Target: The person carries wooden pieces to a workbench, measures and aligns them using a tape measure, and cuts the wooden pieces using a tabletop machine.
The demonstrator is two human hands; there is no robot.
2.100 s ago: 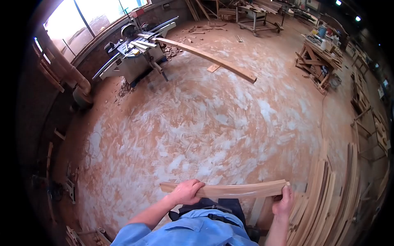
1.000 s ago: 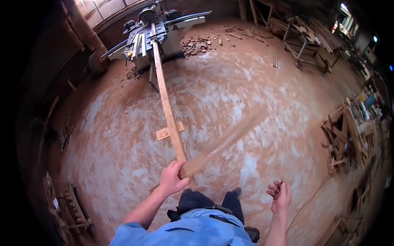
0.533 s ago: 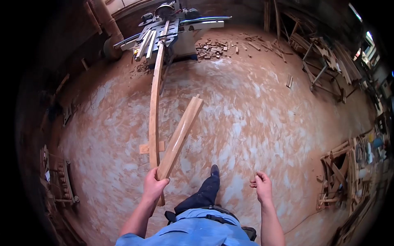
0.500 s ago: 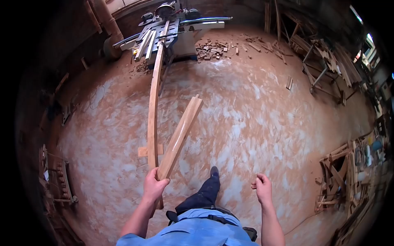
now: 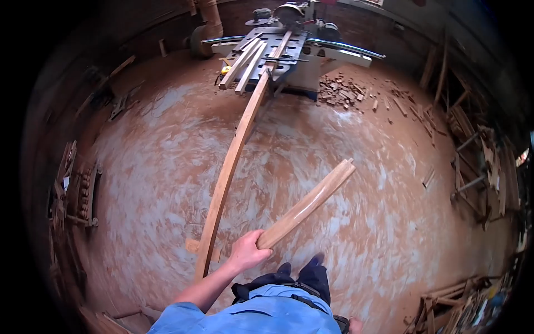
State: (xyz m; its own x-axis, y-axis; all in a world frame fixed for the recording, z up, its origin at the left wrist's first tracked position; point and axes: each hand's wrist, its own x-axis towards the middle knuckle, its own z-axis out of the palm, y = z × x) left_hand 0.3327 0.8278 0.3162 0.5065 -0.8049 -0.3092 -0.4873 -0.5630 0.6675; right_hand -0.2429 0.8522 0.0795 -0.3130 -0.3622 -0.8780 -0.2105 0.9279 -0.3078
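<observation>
wears light-blue shirt (image 5: 272, 320) with short left sleeve (image 5: 181, 316), seam across front | dark navy trousers (image 5: 316, 278) | black belt (image 5: 303, 286), black pouch-like bulge (image 5: 341, 323) at right hip | dark shoes (image 5: 317, 260)

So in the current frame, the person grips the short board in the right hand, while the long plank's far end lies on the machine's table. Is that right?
Not quite: the side is wrong. The head view shows the left hand gripping the short board, while the long plank's far end lies on the machine's table.
</observation>
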